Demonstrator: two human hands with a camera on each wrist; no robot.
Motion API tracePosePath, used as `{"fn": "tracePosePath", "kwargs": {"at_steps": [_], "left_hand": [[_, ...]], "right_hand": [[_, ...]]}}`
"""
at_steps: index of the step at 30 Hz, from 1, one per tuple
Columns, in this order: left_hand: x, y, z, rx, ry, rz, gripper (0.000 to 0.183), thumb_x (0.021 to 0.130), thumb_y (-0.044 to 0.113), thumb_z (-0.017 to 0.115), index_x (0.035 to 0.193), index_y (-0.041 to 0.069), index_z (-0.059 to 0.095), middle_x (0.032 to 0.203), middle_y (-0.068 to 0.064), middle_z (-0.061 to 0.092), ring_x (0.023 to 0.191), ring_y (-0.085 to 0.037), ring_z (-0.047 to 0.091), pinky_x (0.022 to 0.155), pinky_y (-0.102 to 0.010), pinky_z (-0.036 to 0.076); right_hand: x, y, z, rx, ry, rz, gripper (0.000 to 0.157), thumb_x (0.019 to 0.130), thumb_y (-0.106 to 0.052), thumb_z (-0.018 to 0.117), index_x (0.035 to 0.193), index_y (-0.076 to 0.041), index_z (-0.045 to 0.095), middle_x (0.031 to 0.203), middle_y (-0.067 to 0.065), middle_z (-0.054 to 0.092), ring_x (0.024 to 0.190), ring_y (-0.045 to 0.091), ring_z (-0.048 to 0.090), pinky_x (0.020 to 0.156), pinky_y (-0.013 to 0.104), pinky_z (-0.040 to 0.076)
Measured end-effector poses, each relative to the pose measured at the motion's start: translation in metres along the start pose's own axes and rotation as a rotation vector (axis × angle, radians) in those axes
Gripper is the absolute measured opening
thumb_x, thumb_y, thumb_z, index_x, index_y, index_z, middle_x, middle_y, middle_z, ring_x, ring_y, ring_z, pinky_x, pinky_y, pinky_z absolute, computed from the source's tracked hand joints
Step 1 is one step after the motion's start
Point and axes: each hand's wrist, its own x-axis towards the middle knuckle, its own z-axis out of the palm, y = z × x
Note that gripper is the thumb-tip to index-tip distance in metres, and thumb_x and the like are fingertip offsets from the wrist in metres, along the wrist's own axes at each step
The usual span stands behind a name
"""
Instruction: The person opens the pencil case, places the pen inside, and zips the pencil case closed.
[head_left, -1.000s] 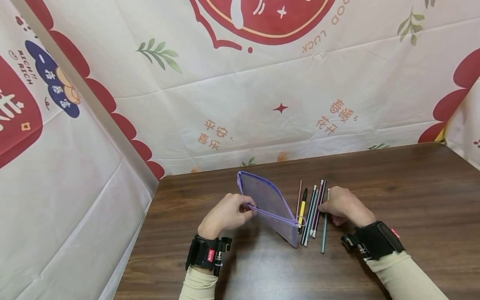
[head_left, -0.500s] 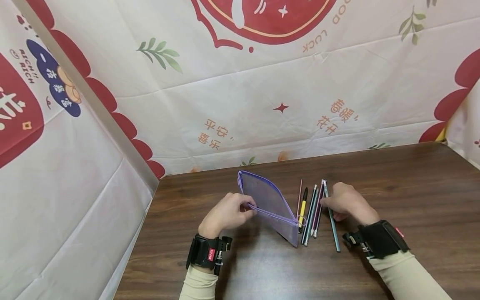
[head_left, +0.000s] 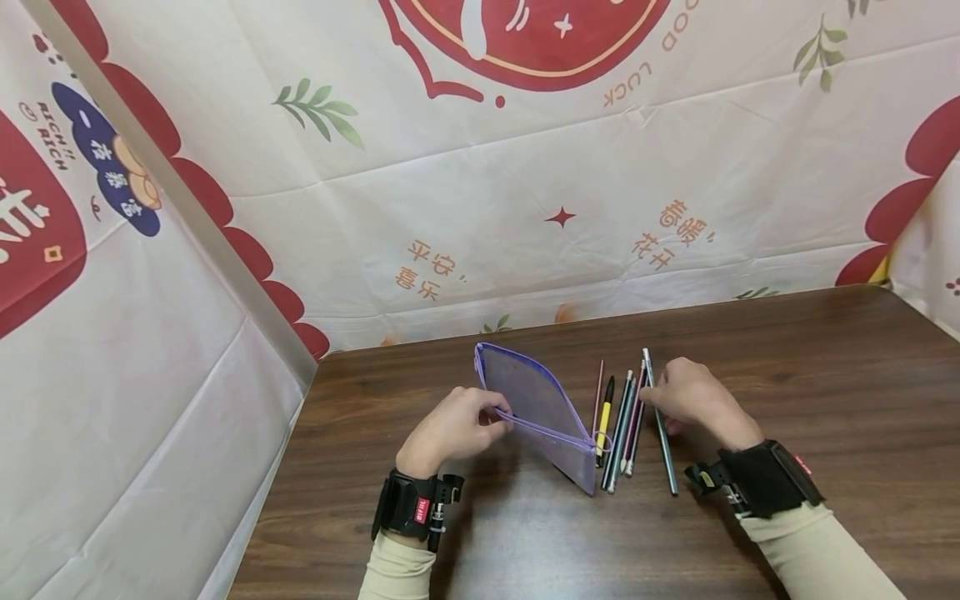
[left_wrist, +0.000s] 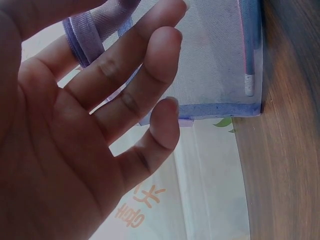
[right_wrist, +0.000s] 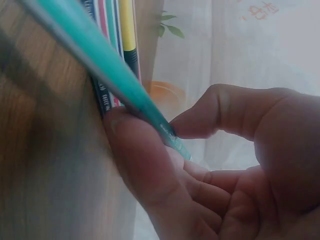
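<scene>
My left hand (head_left: 456, 427) pinches the near edge of a purple mesh zip pouch (head_left: 536, 393), which stands with its mouth spread. In the left wrist view its thumb is mostly out of frame and the other fingers curve in front of the mesh (left_wrist: 210, 60). My right hand (head_left: 699, 402) pinches a teal pencil (right_wrist: 107, 62) between thumb and forefinger, its long end slanting toward the person. Just left of that hand lie several dark striped pencils (head_left: 618, 433), a yellow pen with a black end (head_left: 604, 417) and a thin reddish stick (head_left: 597, 390).
A brown wood-grain table (head_left: 817, 392) carries everything. Printed white cloth (head_left: 480, 200) hangs behind its far edge, and another cloth panel (head_left: 150, 375) runs down the left side. The pouch's ring pull (head_left: 603, 442) overlaps the yellow pen.
The teal pencil's near end has swung right, away from the row, and the pencil has shifted slightly toward the far edge. My right hand moved slightly right and farther away; the left stayed put.
</scene>
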Motion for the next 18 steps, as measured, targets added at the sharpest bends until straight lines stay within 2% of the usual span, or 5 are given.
{"fn": "tracePosePath", "kwargs": {"at_steps": [8,18], "left_hand": [[-0.001,0.0,0.0,0.012,0.001,-0.001,0.008,0.085,0.02,0.064,0.088,0.016,0.07,0.077,0.007,0.066,0.07,-0.004,0.059,0.061,-0.022,0.05],[-0.001,-0.001,0.0,0.017,0.01,0.019,0.01,0.085,0.019,0.063,0.089,0.014,0.071,0.077,0.006,0.067,0.07,-0.004,0.059,0.061,-0.022,0.049]], "right_hand": [[-0.002,-0.004,-0.002,0.047,0.016,-0.03,0.03,0.088,-0.022,0.061,0.065,-0.005,0.052,0.054,0.003,0.058,0.05,0.016,0.065,0.056,0.035,0.055],[-0.009,-0.015,-0.011,0.089,0.063,-0.086,0.025,0.087,-0.023,0.059,0.076,-0.001,0.055,0.067,0.007,0.062,0.052,0.016,0.065,0.054,0.034,0.056]]}}
